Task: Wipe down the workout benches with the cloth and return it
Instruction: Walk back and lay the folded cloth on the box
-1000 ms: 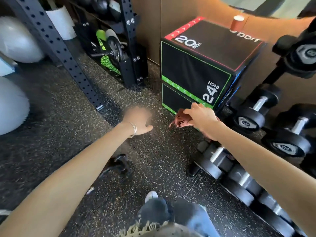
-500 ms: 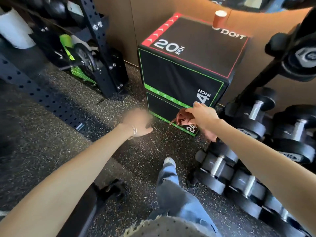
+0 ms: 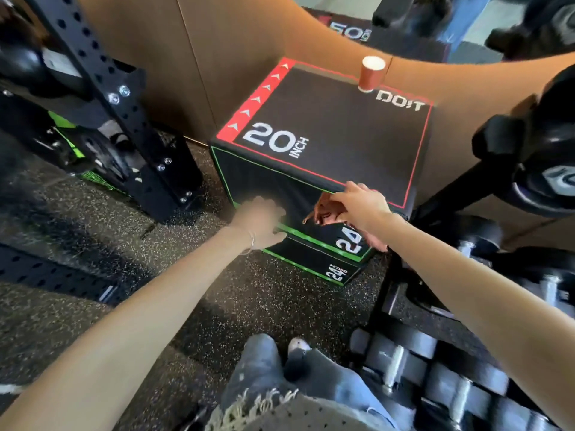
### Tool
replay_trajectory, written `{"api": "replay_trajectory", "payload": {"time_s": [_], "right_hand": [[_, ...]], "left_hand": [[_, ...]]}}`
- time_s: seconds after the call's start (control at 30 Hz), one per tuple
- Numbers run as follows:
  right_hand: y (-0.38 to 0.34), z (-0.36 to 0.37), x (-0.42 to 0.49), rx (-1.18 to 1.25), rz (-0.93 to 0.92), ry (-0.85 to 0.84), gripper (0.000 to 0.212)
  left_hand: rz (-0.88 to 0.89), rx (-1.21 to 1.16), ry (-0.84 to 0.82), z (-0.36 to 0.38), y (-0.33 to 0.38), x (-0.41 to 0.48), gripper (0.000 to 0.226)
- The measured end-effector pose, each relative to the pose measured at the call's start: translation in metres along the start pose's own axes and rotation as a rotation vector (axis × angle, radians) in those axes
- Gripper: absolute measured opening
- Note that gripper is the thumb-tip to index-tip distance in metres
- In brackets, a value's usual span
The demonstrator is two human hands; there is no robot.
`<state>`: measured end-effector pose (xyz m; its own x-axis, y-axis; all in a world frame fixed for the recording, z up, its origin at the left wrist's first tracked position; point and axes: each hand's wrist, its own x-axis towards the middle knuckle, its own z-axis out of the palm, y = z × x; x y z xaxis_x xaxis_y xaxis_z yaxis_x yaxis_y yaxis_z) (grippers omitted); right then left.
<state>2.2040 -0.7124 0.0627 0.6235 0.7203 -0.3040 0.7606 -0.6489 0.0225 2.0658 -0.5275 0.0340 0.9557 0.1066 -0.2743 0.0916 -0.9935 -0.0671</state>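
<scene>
Cloth (image 3: 322, 212) near plyo box (image 3: 342, 141) | cup (image 3: 371, 74) atop | dumbbells (image 3: 435, 384) right | rack (image 3: 130, 129) left

Both arms are bare as far as they show, the left forearm (image 3: 140, 306) and the right forearm (image 3: 466, 284) alike. Just behind the left grip (image 3: 261, 222) a thin bracelet (image 3: 251, 241) of a few fine, pale metallic strands circles the wrist. The legs are in faded blue jeans (image 3: 258, 374), the denim washed lighter in patches and flecked with small pale specks. Over the waist lies a grey garment (image 3: 298, 415) sprinkled with tiny dark dots, its edge ending in a ragged fringe (image 3: 249, 402) of cream threads. A pale shoe toe (image 3: 298, 345) peeks out beyond the jeans.
</scene>
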Motion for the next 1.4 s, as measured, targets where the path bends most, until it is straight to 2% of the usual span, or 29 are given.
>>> {"api": "replay_trajectory", "payload": {"time_s": [0.33, 0.47, 0.6, 0.67, 0.8, 0.9, 0.97, 1.17, 1.4], "right_hand": [[0.025, -0.019, 0.110, 0.029, 0.123, 0.034, 0.042], [0.031, -0.029, 0.161, 0.032, 0.204, 0.033, 0.041], [0.036, -0.028, 0.201, 0.033, 0.327, 0.100, 0.040], [0.039, -0.022, 0.213, 0.059, 0.350, 0.051, 0.042], [0.054, -0.008, 0.228, 0.245, 0.323, -0.135, 0.050], [0.073, -0.005, 0.229, 0.465, 0.308, -0.101, 0.042], [0.092, -0.004, 0.228, 0.528, 0.365, -0.041, 0.034], [0.137, 0.011, 0.222, 0.423, 0.461, -0.153, 0.031], [0.153, 0.016, 0.224, 0.400, 0.462, -0.245, 0.035]], "left_hand": [[0.129, 0.014, -0.014, -0.023, -0.078, 0.139, 0.060], [0.196, 0.037, -0.025, -0.037, -0.111, 0.191, 0.059], [0.260, 0.086, -0.041, -0.045, -0.135, 0.234, 0.054], [0.272, 0.083, -0.066, -0.045, -0.140, 0.248, 0.054], [0.304, 0.118, -0.106, -0.038, -0.141, 0.271, 0.054], [0.323, 0.071, -0.100, -0.036, -0.136, 0.289, 0.052], [0.333, 0.022, -0.100, -0.035, -0.126, 0.300, 0.050], [0.372, -0.165, -0.135, -0.037, -0.076, 0.331, 0.039], [0.322, -0.236, -0.198, -0.037, -0.044, 0.358, 0.044]]}}
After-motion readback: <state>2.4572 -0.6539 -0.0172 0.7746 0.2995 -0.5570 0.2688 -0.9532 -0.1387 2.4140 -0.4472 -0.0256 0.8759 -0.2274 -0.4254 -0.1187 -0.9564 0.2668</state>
